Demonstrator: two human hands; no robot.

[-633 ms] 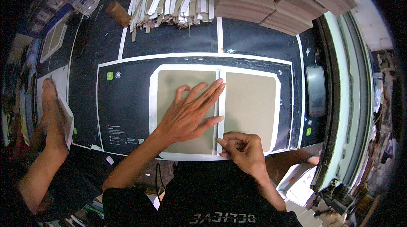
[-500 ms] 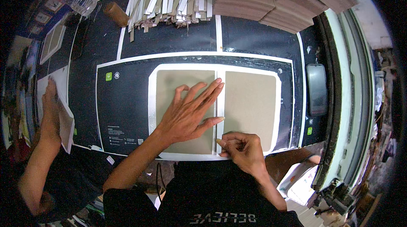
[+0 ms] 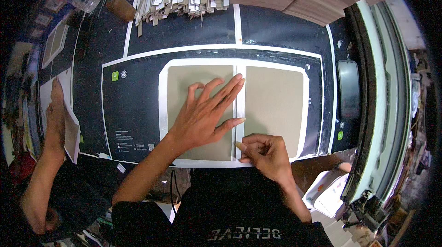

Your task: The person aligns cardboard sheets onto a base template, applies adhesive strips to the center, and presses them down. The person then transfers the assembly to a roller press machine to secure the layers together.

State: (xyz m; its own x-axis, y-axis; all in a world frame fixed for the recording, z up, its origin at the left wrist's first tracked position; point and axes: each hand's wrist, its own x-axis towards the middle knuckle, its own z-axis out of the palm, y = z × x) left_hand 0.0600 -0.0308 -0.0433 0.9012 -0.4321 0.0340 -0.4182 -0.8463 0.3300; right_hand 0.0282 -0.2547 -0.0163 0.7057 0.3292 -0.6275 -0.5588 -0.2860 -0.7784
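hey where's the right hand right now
In the head view the right hand sits low and just right of centre, fingertips on the white gap between the two grey boards, beside the left hand spread flat on the left board.

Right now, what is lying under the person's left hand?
The left hand lies flat on the left grey board, fingertips reaching the white strip between the two boards. The part of the board beneath the palm is covered, so nothing there can be seen.
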